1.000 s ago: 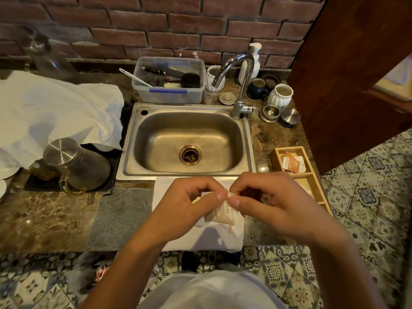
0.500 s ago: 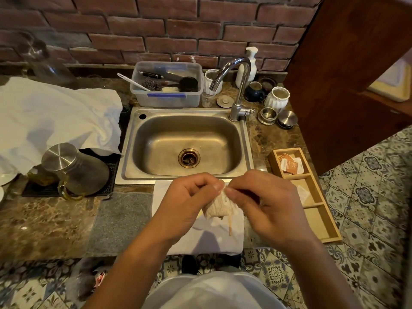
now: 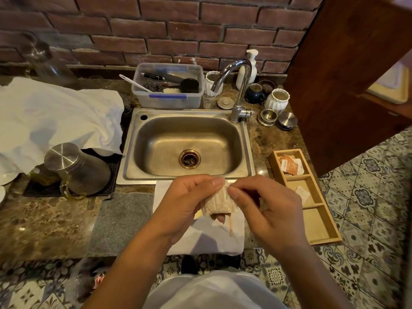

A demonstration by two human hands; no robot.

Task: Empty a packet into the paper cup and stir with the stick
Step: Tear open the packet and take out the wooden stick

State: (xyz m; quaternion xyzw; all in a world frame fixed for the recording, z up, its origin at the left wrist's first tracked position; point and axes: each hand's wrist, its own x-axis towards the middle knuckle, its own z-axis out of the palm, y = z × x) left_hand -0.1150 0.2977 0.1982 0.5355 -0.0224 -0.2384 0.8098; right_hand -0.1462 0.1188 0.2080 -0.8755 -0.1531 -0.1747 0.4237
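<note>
Brown marbled stone bench [image 3: 44, 221] spreads out beneath and to the left of my grip, and the stainless steel sink [image 3: 189, 141] sits just beyond it. White crumpled cloth [image 3: 51, 121] lies well off to the left of where I hold. Under my grip is a white folded paper towel [image 3: 207, 239], with a grey rectangular mat [image 3: 122, 221] touching its left edge. A long wooden three-compartment tray [image 3: 321, 230] lies just right of my right hand, small orange-and-white sachets [image 3: 289, 166] in its far compartment.

Both my hands meet over the towel. My left hand [image 3: 187, 206] pinches the top edge of a small beige paper packet [image 3: 219, 202] between thumb and forefinger, with the other fingers curled behind it. My right hand [image 3: 267, 210] pinches the same top edge from the other side, thumb tip right beside my left thumb tip. The packet hangs down from this shared grip, bulging and creased, printed digits showing near its top. A thin pale wooden stick [image 3: 231, 226] pokes down from below the packet, over the towel; I cannot tell which fingers hold it. Whether the packet's top is torn open I cannot tell. No paper cup is visible near my grip.
</note>
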